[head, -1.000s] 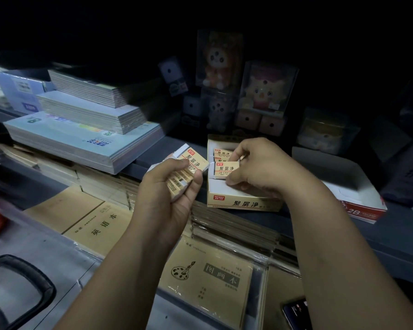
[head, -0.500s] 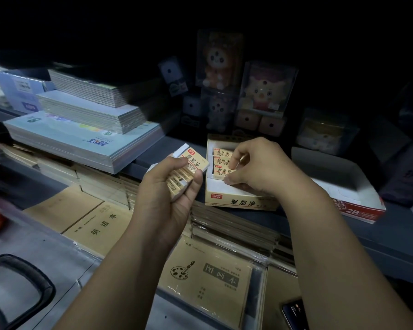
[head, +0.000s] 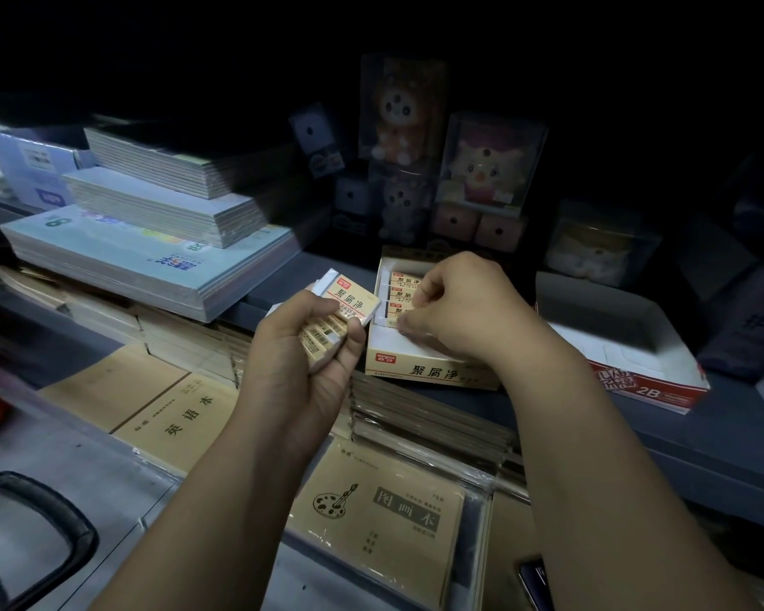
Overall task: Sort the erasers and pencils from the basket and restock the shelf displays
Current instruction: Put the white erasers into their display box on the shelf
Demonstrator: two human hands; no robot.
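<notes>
**Inspector:** What is lying nearest the camera?

**Technician:** A black basket handle (head: 78, 529) is showing at the lower left edge. Brown notebooks (head: 384, 513) in clear wrap are lying flat on the lower level, under the two forearms.

**Inspector:** What is the left hand doing?

**Technician:** The left hand (head: 301, 372) is hovering above those notebooks. Its fingers (head: 354, 341) are clenching a small stack of wrapped erasers (head: 349, 308), with the top label facing up and the thumb lying across it.

**Inspector:** And the right hand?

**Technician:** The right hand (head: 459, 315) is reaching into the open display box (head: 428, 372), which is sitting at the front edge of the grey shelf (head: 724, 438). Its fingers are curling downward, and the tips are touching the row of boxed erasers (head: 400, 296) lying in the left part of the box. It cannot be told whether they are grasping one or only pressing on it.

**Inspector:** What is standing beyond the box?

**Technician:** A white 2B carton (head: 649, 385) is sitting just to the right of the display box. Blue pads (head: 142, 262) are lying in stacks to the left. Plush toys (head: 488, 169) in clear cases are standing behind, in shadow.
</notes>
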